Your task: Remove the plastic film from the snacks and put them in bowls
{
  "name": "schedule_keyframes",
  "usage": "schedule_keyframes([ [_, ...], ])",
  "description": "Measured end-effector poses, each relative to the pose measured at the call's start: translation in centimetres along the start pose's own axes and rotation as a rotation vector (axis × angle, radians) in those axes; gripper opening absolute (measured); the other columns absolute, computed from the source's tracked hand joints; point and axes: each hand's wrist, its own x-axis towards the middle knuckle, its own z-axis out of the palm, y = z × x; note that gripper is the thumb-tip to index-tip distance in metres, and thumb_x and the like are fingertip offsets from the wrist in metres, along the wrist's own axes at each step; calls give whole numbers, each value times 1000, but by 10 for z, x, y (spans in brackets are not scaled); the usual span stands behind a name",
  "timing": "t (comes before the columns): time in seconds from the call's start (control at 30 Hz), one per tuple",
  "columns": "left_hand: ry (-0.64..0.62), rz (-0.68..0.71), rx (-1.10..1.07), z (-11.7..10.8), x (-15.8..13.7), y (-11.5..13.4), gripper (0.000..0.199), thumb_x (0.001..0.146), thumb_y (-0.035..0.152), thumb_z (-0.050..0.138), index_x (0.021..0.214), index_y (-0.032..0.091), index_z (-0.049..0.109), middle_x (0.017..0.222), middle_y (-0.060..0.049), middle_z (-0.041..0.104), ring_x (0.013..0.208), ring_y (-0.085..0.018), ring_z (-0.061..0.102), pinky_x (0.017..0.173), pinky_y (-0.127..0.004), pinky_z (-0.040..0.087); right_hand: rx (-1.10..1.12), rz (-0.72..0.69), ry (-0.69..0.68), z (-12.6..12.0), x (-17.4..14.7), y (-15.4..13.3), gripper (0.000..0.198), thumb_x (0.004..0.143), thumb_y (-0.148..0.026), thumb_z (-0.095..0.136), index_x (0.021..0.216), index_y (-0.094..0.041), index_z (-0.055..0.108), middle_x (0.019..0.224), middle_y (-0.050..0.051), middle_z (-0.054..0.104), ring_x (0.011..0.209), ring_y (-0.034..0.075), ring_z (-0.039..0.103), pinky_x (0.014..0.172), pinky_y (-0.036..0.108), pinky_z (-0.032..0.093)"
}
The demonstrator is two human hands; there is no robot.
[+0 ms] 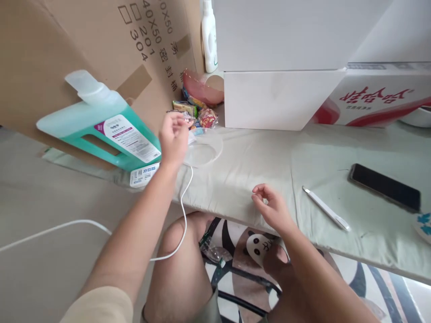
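Observation:
My left hand (174, 138) is raised at the back left of the cloth-covered table, its fingers curled together beside a heap of small snack packets (206, 117). Whether a clear wrapper at its fingertips is in its grasp is hidden. Just right of that hand lies a translucent plastic ring (215, 152), and a white cable (183, 202) runs down over the table edge. My right hand (272, 207) is above the front edge, thumb and fingers bent inward; anything between them is too small to make out. To its right lies a slim white tool (326, 208) with a metal tip.
A jug of green liquid (124, 130) leans by a large cardboard box (84, 40), with a small white box (144, 175) below. White boxes (269, 98) stand behind. A white bottle (209, 38) and a pink round container (202, 87) are at the back; a phone (385, 186) lies right.

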Motion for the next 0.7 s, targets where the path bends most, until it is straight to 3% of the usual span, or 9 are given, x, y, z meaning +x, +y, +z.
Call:
schedule_keyframes([
  [0.1, 115, 12, 124, -3, 14, -4, 12, 82, 15, 57, 90, 25, 58, 89, -3, 65, 91, -22, 66, 95, -38, 53, 4, -9, 12, 12, 8, 0, 18, 83, -37, 59, 92, -22, 60, 69, -2, 57, 69, 17, 59, 73, 34, 49],
  [0.27, 59, -269, 372, 25, -34, -5, 22, 73, 17, 72, 91, 25, 62, 118, -13, 63, 128, -38, 55, 118, -63, 35, 35, -52, 43, 43, 33, -1, 34, 84, -34, 57, 117, -23, 60, 101, 7, 66, 92, 20, 67, 83, 40, 56],
  [0.3, 65, -245, 369, 29, -44, -5, 25, 74, 17, 72, 96, 25, 63, 128, -14, 59, 134, -39, 52, 119, -63, 34, 21, -71, 42, 47, 38, 0, 37, 84, -32, 57, 121, -24, 59, 110, 9, 66, 102, 22, 66, 89, 42, 56],
  [0.4, -65, -184, 219, 34, -57, -10, 26, 77, 16, 68, 102, 26, 63, 126, -13, 60, 131, -34, 57, 116, -55, 43, -8, -126, 42, 54, 50, 3, 47, 84, -30, 58, 130, -28, 53, 133, 12, 59, 125, 26, 59, 100, 48, 54],
  [0.5, -222, -251, -54, 40, -57, -21, 24, 81, 18, 63, 104, 26, 62, 123, -10, 64, 121, -28, 66, 105, -45, 53, 7, -87, 274, 51, 58, 1, 45, 83, -31, 56, 127, -27, 46, 132, 12, 53, 118, 25, 60, 95, 46, 54],
  [0.6, -226, -345, -234, 52, -59, -28, 14, 84, 19, 61, 98, 25, 60, 117, -8, 68, 111, -24, 71, 96, -40, 57, -30, -51, 550, 47, 62, -8, 35, 82, -28, 54, 115, -27, 42, 117, 8, 50, 105, 21, 59, 88, 40, 52],
  [0.7, -194, -278, -241, 59, -64, -26, 9, 86, 20, 59, 94, 24, 58, 107, -7, 70, 105, -22, 71, 94, -37, 57, -64, -71, 606, 47, 64, -18, 34, 79, -25, 54, 111, -27, 42, 109, 6, 47, 97, 20, 57, 85, 38, 49],
])
